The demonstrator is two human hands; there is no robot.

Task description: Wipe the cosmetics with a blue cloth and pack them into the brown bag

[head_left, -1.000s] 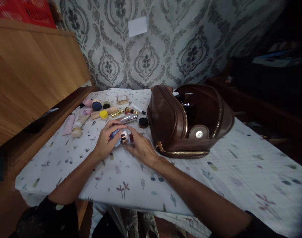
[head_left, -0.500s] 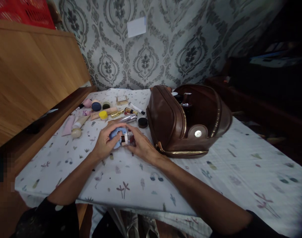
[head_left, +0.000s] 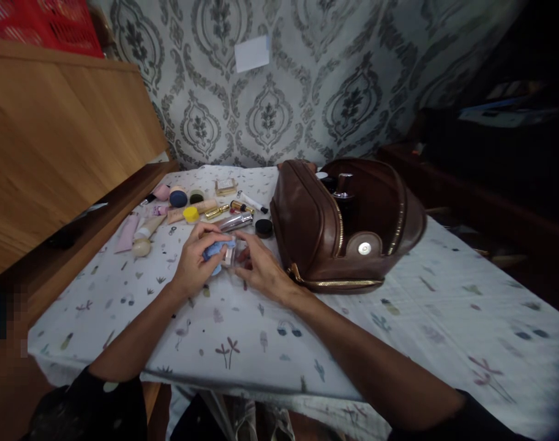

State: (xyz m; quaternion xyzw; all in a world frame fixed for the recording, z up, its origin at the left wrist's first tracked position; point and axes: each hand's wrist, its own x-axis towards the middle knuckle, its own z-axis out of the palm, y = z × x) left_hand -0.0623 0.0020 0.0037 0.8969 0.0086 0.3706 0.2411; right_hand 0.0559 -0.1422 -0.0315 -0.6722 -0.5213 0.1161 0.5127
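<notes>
In the head view my left hand (head_left: 197, 260) is closed on a crumpled blue cloth (head_left: 212, 249), pressed against a small clear cosmetic container (head_left: 230, 252). My right hand (head_left: 259, 264) grips the container's right side, its fingers curled and the index fingertip at the top edge. The container is held just over the front of the cosmetics, and its label is too small to read. Just behind my hands lie a silvery tube (head_left: 236, 222) and a round black-lidded jar (head_left: 263, 228). To the right a brown leather bag (head_left: 307, 223) stands unzipped, with a dark bottle (head_left: 344, 187) inside.
Several cosmetics spread to the left, among them a yellow-capped jar (head_left: 191, 214), a pink tube (head_left: 127, 233) and a navy-lidded jar (head_left: 178, 196). A glass bottle (head_left: 226, 186) lies farther back. A wooden panel (head_left: 72, 110) borders the patterned tablecloth (head_left: 265, 361) on the left.
The container and blue cloth have turned a little between my hands, and the cloth now covers more of its top. My right fingers have shifted slightly. The bag and cosmetics stay put.
</notes>
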